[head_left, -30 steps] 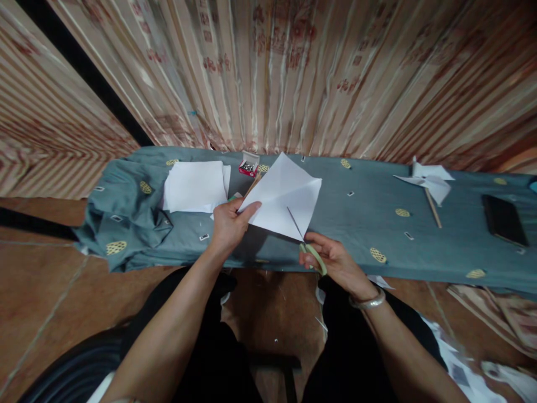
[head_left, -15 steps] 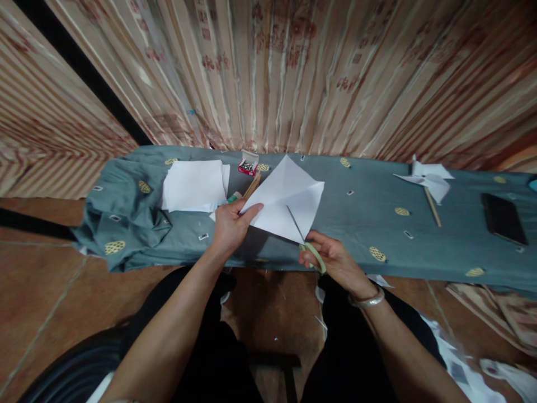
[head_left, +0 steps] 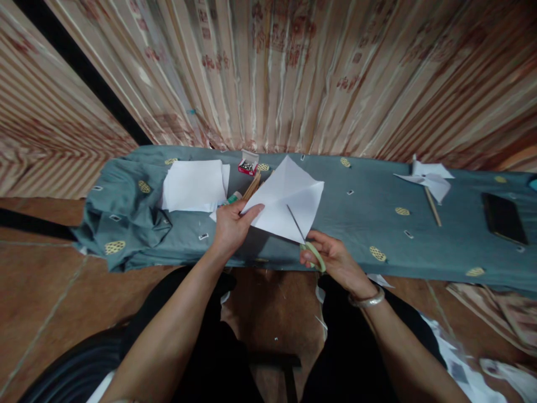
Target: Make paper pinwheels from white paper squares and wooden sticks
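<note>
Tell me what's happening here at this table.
A person is cutting a white paper square with scissors. The left hand pinches the sheet's left corner and holds it up over the blue cloth; the right hand works the green-handled scissors, with the blades partway in from the lower corner. A paper stack, a small red box and a finished pinwheel lie on the cloth.

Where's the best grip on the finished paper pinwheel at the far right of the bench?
Probably the wooden stick, below the paper pinwheel. It lies flat on the cloth, its lower end bare, so a hand could come from above, sparing the flimsy folded blades.
</note>
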Tool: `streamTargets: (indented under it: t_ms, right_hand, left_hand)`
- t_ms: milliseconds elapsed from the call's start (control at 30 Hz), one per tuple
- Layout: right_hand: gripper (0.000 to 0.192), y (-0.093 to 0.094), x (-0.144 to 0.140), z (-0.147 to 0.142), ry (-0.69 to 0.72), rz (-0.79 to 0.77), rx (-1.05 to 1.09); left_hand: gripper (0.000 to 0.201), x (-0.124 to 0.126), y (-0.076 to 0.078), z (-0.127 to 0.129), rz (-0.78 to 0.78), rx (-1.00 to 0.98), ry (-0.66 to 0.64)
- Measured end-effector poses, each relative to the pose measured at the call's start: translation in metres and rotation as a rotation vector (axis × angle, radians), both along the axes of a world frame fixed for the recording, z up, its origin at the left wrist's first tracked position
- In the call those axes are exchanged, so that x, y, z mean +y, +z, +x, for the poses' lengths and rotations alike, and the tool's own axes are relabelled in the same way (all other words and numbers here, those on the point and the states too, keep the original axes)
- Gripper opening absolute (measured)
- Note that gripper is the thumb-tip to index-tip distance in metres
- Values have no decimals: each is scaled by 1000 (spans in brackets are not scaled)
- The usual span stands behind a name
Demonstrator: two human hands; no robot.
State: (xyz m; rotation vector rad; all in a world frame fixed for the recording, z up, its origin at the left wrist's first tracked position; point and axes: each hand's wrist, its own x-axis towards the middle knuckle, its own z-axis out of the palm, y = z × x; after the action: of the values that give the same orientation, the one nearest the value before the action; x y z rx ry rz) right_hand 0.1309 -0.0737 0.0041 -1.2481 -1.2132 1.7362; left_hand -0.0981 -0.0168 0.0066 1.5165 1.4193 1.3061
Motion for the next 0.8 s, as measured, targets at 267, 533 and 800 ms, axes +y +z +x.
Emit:
streamTargets:
  t_ms: [267,533,800]
  right_hand:
    - [47,2,0,0,14,27,-12]
    - [48,3,1,0,14,15,-27]
    - [49,2,1,-2,6,-9,-19]
  left_hand:
    - [29,-1,-2,1,-12,19,-13]
    - [27,-2,0,2,-10,28,-4]
    - [26,-1,-3,3,-20,0,-15]
